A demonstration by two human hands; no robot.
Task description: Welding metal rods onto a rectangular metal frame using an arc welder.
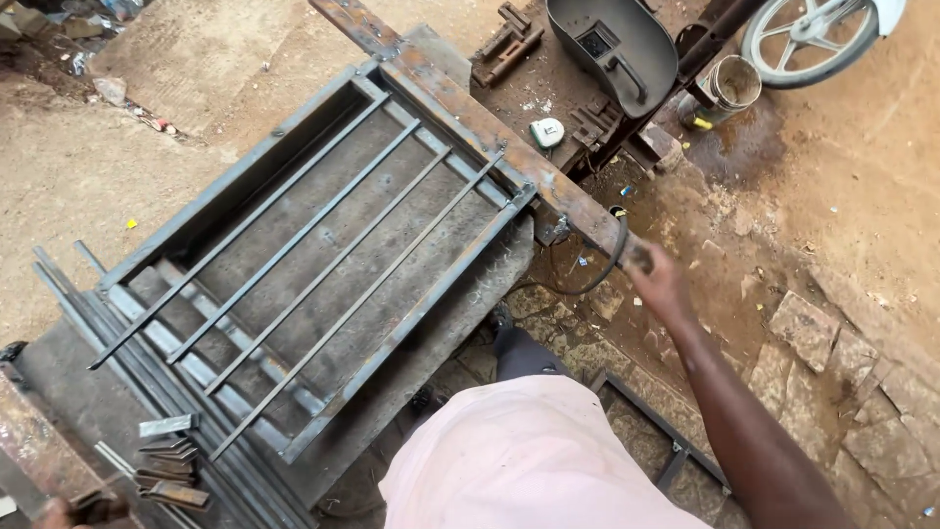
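— What's the right hand (658,279) got?

— Its fingers are wrapped around the end of a black cable (599,276) that loops down just past the corner of the barred steel frame (323,264) on the table (460,343).

— And the left hand (59,511)?

— Barely in view at the bottom corner (mostly cut off), beside a pile of short flat metal pieces (171,465). I can't tell how those fingers are set.

— Anything else?

— A welding mask (612,44) lies beyond the frame.

Open ground lay at three o'clock of the right hand (658,279). At nine o'clock, the rusty beam (490,132) and barred metal frame (323,255) blocked passage; black cable (597,264) hung beside it.
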